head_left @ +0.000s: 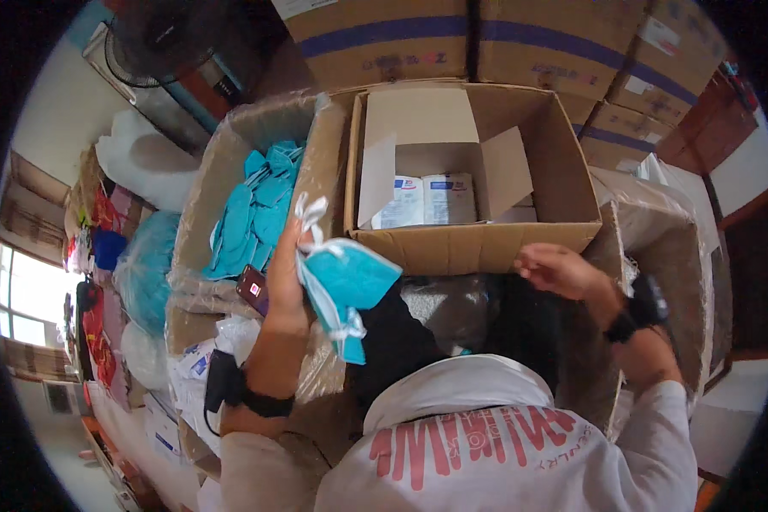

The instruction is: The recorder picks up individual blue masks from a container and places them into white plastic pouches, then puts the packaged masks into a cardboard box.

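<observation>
My left hand [288, 264] is closed on a small bunch of teal face masks [350, 277]. White ear loops stick out above and below the bunch, which hangs tilted to the right over my lap. To the left of that hand, many more teal masks [252, 213] lie heaped in a plastic-lined carton [322, 145]. My right hand [559, 269] is just off the front right corner of a brown cardboard box [478, 243], its fingers loosely bent and nothing visible in them. Inside the box, an opened white inner carton [422, 115] holds white printed packets [448, 198].
A dark phone [253, 288] lies at the near edge of the mask carton. White packets [198, 358] fill a carton below it. Another lined carton [670, 230] stands at my right. Large sealed boxes [555, 51] are stacked behind, and a fan [158, 47] is at the far left.
</observation>
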Motion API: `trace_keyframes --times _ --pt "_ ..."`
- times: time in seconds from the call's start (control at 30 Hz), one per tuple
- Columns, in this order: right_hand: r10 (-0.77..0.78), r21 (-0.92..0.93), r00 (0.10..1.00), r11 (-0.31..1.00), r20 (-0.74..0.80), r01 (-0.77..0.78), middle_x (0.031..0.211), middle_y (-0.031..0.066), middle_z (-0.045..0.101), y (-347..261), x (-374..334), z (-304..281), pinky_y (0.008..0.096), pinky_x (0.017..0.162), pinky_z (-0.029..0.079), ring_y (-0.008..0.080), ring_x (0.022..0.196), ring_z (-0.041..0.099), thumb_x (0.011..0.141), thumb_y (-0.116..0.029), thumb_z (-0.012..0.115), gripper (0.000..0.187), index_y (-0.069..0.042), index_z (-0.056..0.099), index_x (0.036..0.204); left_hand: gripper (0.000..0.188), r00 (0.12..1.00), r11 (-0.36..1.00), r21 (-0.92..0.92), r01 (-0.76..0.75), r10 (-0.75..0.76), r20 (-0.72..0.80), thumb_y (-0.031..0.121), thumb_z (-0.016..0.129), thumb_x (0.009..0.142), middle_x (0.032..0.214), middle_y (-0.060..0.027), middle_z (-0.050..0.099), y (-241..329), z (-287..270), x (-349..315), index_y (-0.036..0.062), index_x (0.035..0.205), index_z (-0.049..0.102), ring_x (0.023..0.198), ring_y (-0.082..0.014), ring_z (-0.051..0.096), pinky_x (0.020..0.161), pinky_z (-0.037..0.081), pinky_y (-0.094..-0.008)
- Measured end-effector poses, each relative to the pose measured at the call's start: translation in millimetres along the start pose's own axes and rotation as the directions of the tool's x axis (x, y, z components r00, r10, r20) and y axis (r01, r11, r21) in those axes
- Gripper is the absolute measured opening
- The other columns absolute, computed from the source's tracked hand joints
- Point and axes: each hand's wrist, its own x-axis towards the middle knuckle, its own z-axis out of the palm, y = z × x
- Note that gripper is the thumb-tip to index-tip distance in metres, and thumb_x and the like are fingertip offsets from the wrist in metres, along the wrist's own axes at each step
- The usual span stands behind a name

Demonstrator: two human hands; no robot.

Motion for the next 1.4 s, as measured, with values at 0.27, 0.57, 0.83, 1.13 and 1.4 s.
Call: trace_keyframes --times 0.27,0.57,0.83,1.13,1.4 --pt "-0.128 0.245 0.891 0.969 0.435 0.020 0.069 -0.0061 0.045 24.3 72.5 113.9 0.0173 0.052 0.032 0.0041 0.061 0.039 0.087 -0.054 0.033 0.058 -0.004 0.054 0.110 0.025 0.979 0.988 -0.124 0.087 -0.062 0.197 0.040 0.050 0.083 0.068 -0.0012 0.056 1.8 58.0 15.9 0.0154 0.079 0.054 0.059 -0.0137 0.056 0.056 0.048 -0.0280" --pt "-0.188 0.521 0.716 0.807 0.673 -0.278 0.071 -0.0011 0.045 32.7 39.7 116.9 0.0193 0.047 0.031 0.0072 0.057 0.037 0.088 -0.049 0.036 0.056 0.002 0.056 0.096 0.028 0.999 0.997 -0.067 -0.028 0.031 0.036 0.041 0.052 0.081 0.073 -0.0040 0.057 -0.2 37.5 34.0 0.0138 0.085 0.055 0.065 -0.0172 0.057 0.060 0.049 -0.0307" --pt "-0.094 0.412 0.814 0.892 0.573 -0.187 0.065 -0.0007 0.047 27.2 37.1 99.5 0.0189 0.041 0.027 0.0058 0.050 0.033 0.091 -0.037 0.037 0.040 -0.002 0.056 0.095 0.024 0.991 0.989 -0.054 -0.135 0.134 -0.017 0.032 0.051 0.085 0.068 -0.0029 0.055 1.3 14.9 37.0 0.0086 0.080 0.055 0.063 -0.0144 0.056 0.057 0.047 -0.0287" --pt "-0.318 -0.354 0.866 0.816 0.385 0.457 0.064 -0.0030 0.047 -18.4 41.1 128.5 0.0200 0.053 0.035 0.0051 0.058 0.041 0.090 -0.027 0.046 0.028 -0.003 0.059 0.083 0.033 0.818 0.620 0.702 -0.351 -0.162 0.552 0.019 0.067 0.075 0.096 -0.0093 0.062 -43.2 15.4 -5.0 0.0025 0.102 0.059 0.088 -0.0134 0.056 0.079 0.043 -0.0280" --pt "-0.406 -0.674 0.823 0.479 0.398 0.563 0.069 0.0156 0.055 -18.2 34.0 128.4 0.0366 0.059 0.042 0.0281 0.062 0.054 0.088 -0.022 0.047 0.023 0.000 0.053 0.084 0.028 0.752 0.663 0.736 -0.136 -0.415 0.512 0.022 0.057 0.082 0.084 -0.0064 0.062 -71.7 3.8 -13.6 0.0020 0.101 0.057 0.078 -0.0119 0.056 0.071 0.044 -0.0264"
